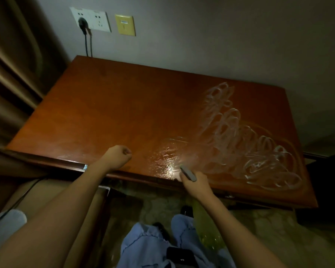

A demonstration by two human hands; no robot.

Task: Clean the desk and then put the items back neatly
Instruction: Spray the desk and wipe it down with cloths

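Head view looks down on both hands at the near edge of a reddish-brown wooden surface [108, 105]. Left hand [117, 155] is curled into a loose fist with nothing in it, its knuckles resting on or just above the wood; which of the two cannot be told. Right hand [194, 180] is closed round a slim grey tool [188, 173], perhaps a scraper or small wiper, whose tip points away from the wrist and meets the surface just beyond the fingers. A wet, glossy patch [166, 161] shines between the two hands, closest to the tool's tip. Beyond and outward of the right hand, whitish looping smear marks [240, 132] cover that side of the surface out to its far edge. Far beyond the left hand, on the wall, sit a white socket panel [91, 19] with a black plug [82, 23] in it and a yellow plate [125, 25]. Below the hands, blue trousers [149, 246] and a yellow-green bottle [207, 227] show against the floor.
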